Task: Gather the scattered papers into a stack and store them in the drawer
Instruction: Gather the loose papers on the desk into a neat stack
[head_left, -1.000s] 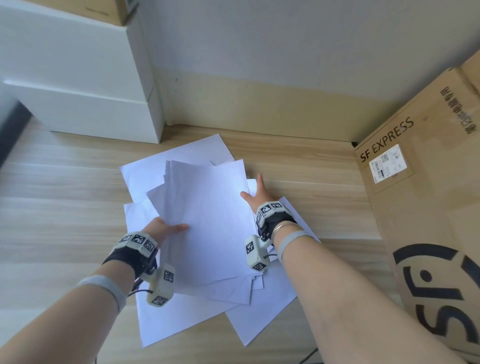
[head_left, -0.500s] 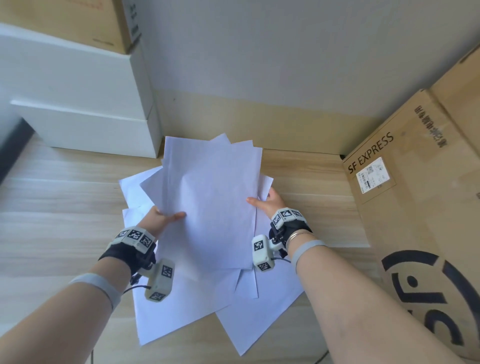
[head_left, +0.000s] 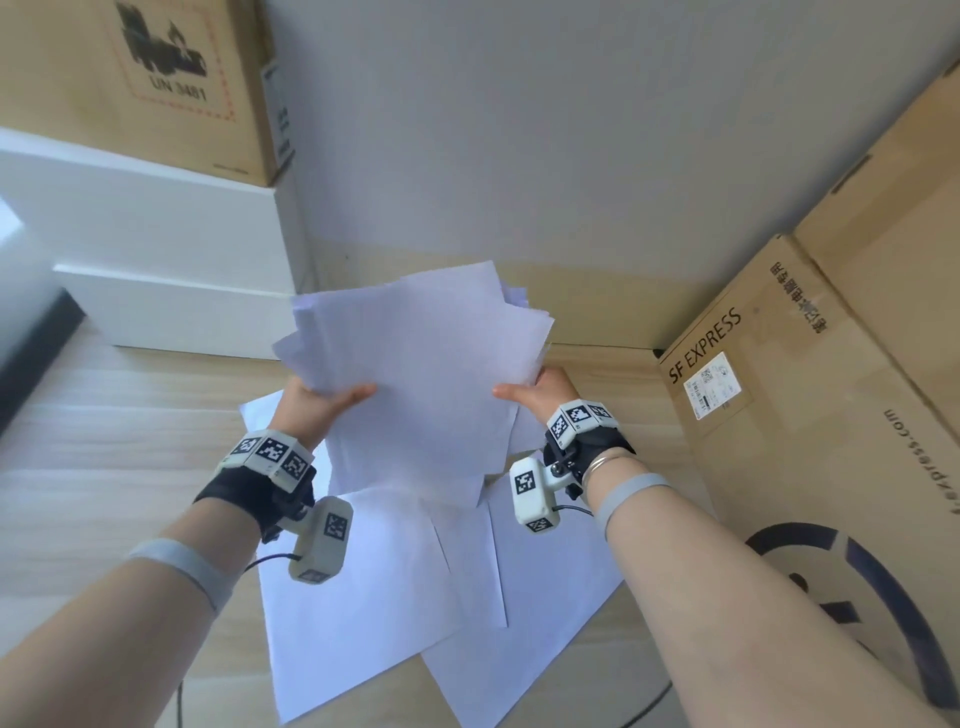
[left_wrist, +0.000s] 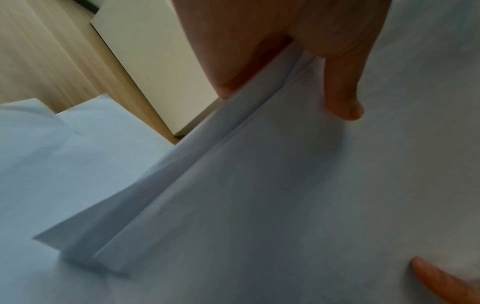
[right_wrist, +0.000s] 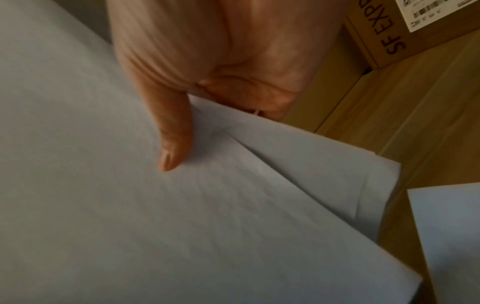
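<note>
White cabinet (head_left: 171, 249) stands left of the held sheaf (head_left: 415, 374), a cardboard box (head_left: 171, 83) on top of it. Left hand (head_left: 317, 402) pinches the sheaf's left edge, thumb (left_wrist: 340, 90) on top, fingers hidden beneath. Sheaf is raised off the wooden floor (head_left: 104, 441), edges uneven. Loose sheets (head_left: 384, 587) lie on the floor below the sheaf. Right hand (head_left: 540, 389) pinches its right edge, thumb (right_wrist: 171, 144) on top. SF EXPRESS carton (head_left: 779, 415) stands right of it.
</note>
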